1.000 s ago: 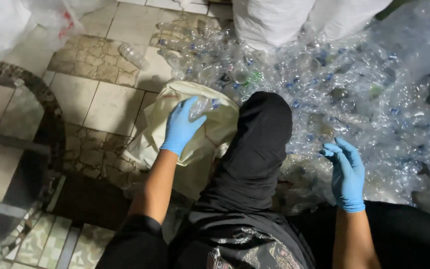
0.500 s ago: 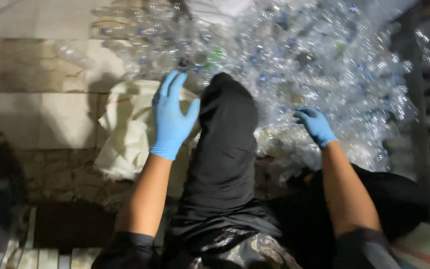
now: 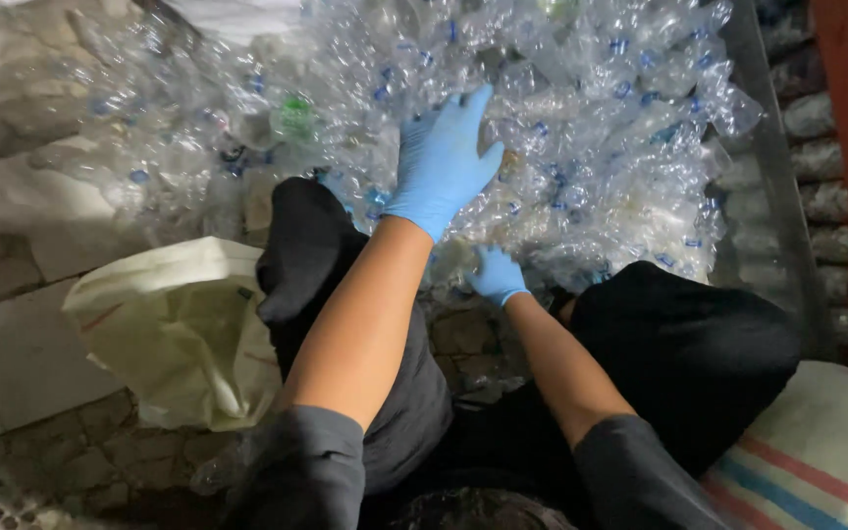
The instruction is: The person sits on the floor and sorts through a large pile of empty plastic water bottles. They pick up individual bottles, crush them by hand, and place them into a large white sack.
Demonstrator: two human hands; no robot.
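While the person sits on the tiled floor (image 3: 22, 353) with both knees up, both gloved hands reach forward into the heap of bottles (image 3: 581, 137) — crushed clear plastic ones, many with blue caps. The left hand (image 3: 441, 162) lies flat on top of the heap with its fingers spread and straight, so it presses or touches but closes on nothing. The right hand (image 3: 496, 275) is lower, at the near edge of the heap between the knees; its fingers curl down among the bottles, but I cannot tell if they grip one. The two hands are near each other, not touching. A pale sack (image 3: 184, 334) lies just beside the left knee, with its mouth slack; what is inside it is hidden. A striped sack (image 3: 817, 461) is at the right edge. As I judge it, the sorting is far from its end — the heap is large and covers most of the floor in front, and no bottle is lifted at this moment.
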